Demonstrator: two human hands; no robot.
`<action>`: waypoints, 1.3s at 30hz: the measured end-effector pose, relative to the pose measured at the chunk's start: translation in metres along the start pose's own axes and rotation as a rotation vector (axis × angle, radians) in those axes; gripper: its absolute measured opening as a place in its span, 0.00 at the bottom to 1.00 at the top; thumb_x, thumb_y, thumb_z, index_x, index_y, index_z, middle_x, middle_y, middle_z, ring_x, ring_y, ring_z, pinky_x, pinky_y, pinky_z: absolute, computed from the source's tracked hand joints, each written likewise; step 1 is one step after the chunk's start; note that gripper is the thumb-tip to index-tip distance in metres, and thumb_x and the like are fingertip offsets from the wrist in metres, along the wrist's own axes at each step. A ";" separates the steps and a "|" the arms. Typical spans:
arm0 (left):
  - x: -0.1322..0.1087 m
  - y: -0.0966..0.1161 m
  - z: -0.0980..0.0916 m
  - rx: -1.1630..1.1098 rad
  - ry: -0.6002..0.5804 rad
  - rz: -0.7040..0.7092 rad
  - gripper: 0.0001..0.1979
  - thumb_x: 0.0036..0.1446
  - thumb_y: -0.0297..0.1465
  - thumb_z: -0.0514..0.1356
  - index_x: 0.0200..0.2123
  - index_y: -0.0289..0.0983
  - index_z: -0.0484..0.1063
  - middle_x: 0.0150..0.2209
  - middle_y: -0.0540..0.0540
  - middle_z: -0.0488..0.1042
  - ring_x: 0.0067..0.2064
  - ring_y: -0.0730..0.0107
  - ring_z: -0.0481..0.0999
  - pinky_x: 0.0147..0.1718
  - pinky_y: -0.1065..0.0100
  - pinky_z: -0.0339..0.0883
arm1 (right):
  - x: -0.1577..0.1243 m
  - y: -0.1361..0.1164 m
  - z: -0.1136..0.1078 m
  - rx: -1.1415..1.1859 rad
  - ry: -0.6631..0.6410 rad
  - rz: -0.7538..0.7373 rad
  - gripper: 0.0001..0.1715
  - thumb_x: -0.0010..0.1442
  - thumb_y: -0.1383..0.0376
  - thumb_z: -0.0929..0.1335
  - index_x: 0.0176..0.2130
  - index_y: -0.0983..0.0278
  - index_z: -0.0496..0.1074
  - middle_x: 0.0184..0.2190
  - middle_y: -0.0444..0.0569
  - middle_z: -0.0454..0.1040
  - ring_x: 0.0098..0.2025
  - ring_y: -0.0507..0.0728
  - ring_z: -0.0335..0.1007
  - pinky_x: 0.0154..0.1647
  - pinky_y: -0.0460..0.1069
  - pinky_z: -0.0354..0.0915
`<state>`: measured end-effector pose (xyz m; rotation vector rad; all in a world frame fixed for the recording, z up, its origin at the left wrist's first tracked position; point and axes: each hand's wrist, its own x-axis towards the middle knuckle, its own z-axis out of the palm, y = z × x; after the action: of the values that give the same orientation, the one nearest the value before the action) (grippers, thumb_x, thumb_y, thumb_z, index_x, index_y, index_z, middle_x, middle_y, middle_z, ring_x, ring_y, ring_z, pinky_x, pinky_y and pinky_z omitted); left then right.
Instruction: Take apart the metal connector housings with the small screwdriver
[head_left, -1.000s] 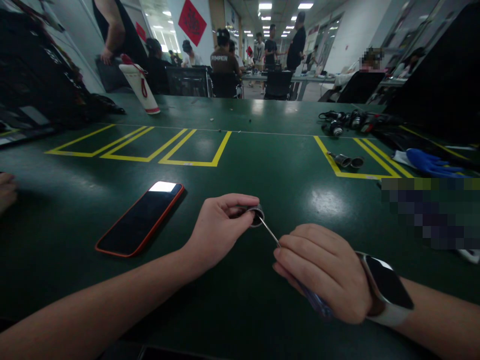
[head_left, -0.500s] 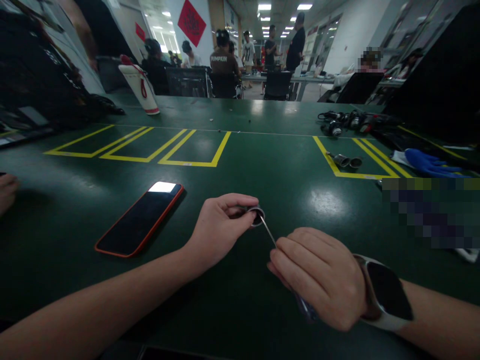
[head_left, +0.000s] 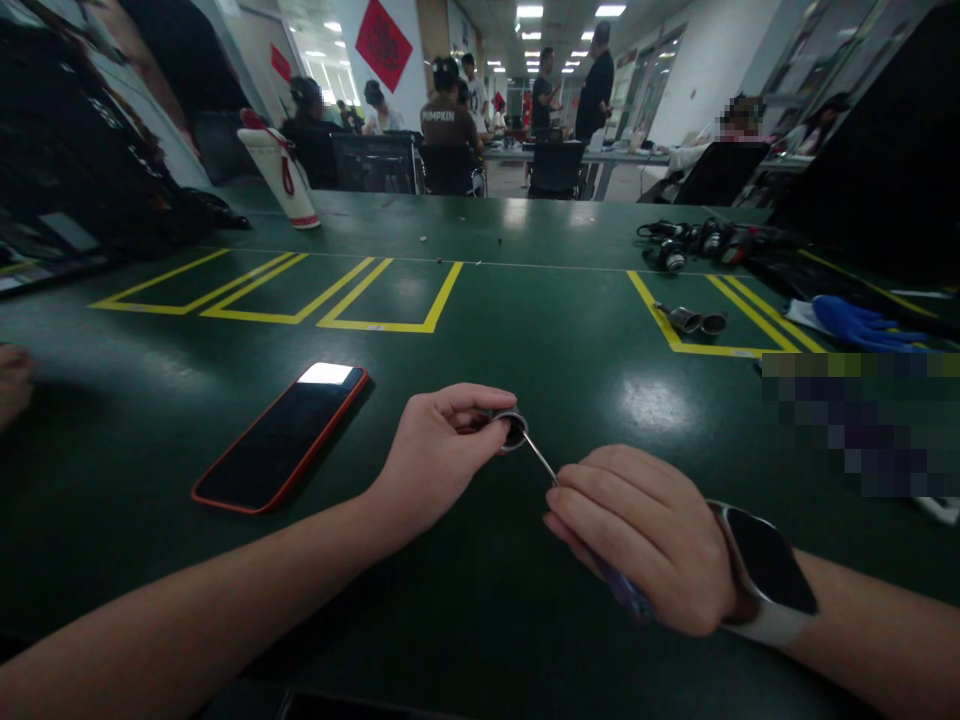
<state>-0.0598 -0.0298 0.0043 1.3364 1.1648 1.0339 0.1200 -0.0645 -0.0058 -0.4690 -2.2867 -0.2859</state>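
My left hand (head_left: 439, 455) pinches a small round metal part (head_left: 511, 428) just above the green table (head_left: 570, 350), its dark opening turned toward my right hand. My right hand (head_left: 637, 535) is closed round a thin screwdriver (head_left: 541, 461) with a blue handle (head_left: 626, 597). The shaft's tip reaches into the metal part. A smartwatch (head_left: 769, 572) sits on my right wrist.
A phone in an orange case (head_left: 281, 438) lies left of my left hand. Two metal cylinders (head_left: 694, 321) and a pile of dark parts (head_left: 694, 241) lie at the right, near a blue glove (head_left: 862, 324). A white bottle (head_left: 281, 178) stands far left. Another person's hand (head_left: 11, 385) rests at the left edge.
My right hand shifted slightly back and forth with the screwdriver, its tip staying in the metal part. My left hand has kept its grip in the same place.
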 end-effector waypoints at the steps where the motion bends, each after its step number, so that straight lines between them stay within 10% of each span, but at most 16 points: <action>1: 0.000 0.000 0.000 -0.010 -0.001 -0.008 0.11 0.46 0.26 0.64 0.36 0.34 0.76 0.33 0.46 0.80 0.35 0.68 0.79 0.35 0.68 0.73 | 0.000 0.000 0.000 -0.003 0.002 0.004 0.02 0.58 0.73 0.66 0.34 0.72 0.69 0.26 0.54 0.76 0.30 0.56 0.71 0.27 0.51 0.69; 11: 0.026 -0.015 -0.014 -0.163 -0.068 -0.033 0.26 0.41 0.21 0.66 0.47 0.36 0.70 0.41 0.46 0.77 0.43 0.67 0.76 0.47 0.61 0.68 | -0.007 0.014 -0.005 0.117 0.068 0.157 0.07 0.57 0.73 0.65 0.38 0.67 0.69 0.29 0.52 0.75 0.31 0.54 0.70 0.30 0.50 0.68; 24: 0.105 -0.040 0.008 0.525 -0.046 0.467 0.19 0.45 0.28 0.65 0.41 0.37 0.65 0.40 0.45 0.70 0.44 0.61 0.70 0.43 0.57 0.67 | -0.022 0.046 0.005 0.476 0.284 0.834 0.07 0.60 0.65 0.66 0.32 0.63 0.72 0.28 0.46 0.73 0.31 0.53 0.70 0.32 0.50 0.66; 39: 0.114 -0.038 0.014 0.489 -0.261 0.492 0.14 0.43 0.33 0.66 0.31 0.36 0.64 0.29 0.53 0.65 0.29 0.74 0.64 0.28 0.70 0.59 | -0.019 0.041 0.008 0.377 0.186 0.729 0.05 0.60 0.70 0.64 0.37 0.64 0.69 0.32 0.47 0.72 0.34 0.53 0.69 0.35 0.49 0.66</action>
<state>-0.0320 0.0802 -0.0371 2.1527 0.9402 0.8971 0.1439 -0.0296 -0.0226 -0.9777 -1.7850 0.4373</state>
